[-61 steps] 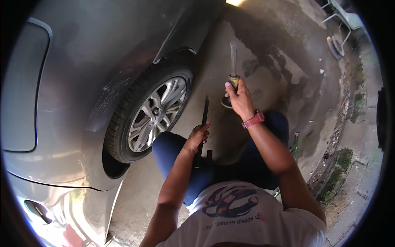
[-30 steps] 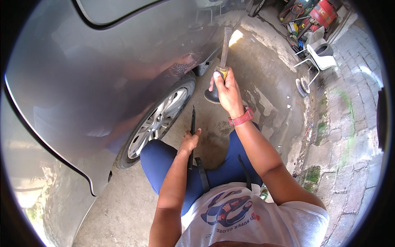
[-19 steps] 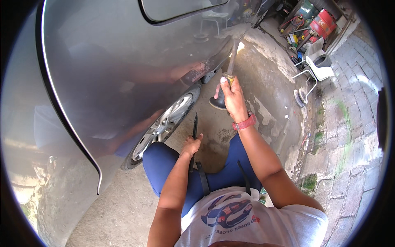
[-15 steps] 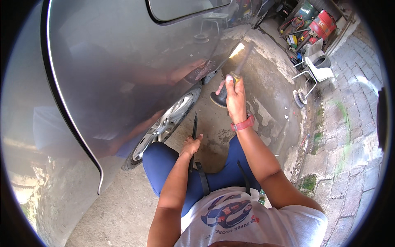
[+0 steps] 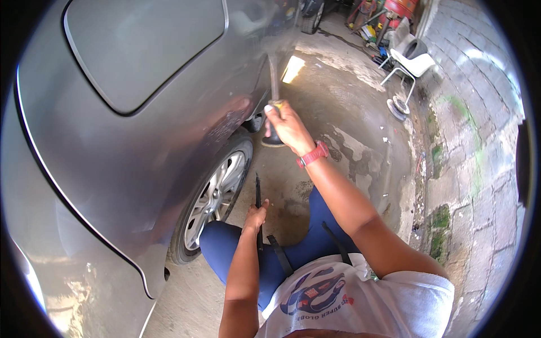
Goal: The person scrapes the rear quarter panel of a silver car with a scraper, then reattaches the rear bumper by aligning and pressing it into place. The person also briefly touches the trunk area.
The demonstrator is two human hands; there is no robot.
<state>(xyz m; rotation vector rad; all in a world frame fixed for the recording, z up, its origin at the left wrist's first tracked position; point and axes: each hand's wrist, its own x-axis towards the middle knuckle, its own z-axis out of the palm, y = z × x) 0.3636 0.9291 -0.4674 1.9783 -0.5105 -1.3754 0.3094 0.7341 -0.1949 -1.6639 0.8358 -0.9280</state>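
My right hand (image 5: 290, 128), with a red watch on its wrist, is closed round a long tool (image 5: 274, 79). Its metal shaft points up and away, yellow shows by my thumb, and a black rounded end sits below my fist. Motion blurs the shaft, so its exact kind is unclear. Between my knees, my left hand (image 5: 256, 217) grips a slim black bar (image 5: 258, 194), held upright with a narrow upper end. Left of both hands stands a dark grey car (image 5: 158, 146). A scuffed patch (image 5: 225, 125) marks its body above the wheel (image 5: 217, 194).
My bent knees in blue trousers (image 5: 217, 239) are close beside the tyre. Stained concrete floor (image 5: 315, 118) stretches ahead. Along the right runs a grey block wall (image 5: 468, 163); a white chair (image 5: 414, 63) stands by it. Red equipment (image 5: 401, 8) and other clutter lie at the back.
My right hand and its tool have moved left, closer to the car's scuffed body, and the shaft now points more straight up. My left hand keeps its hold on the bar. The view has shifted.
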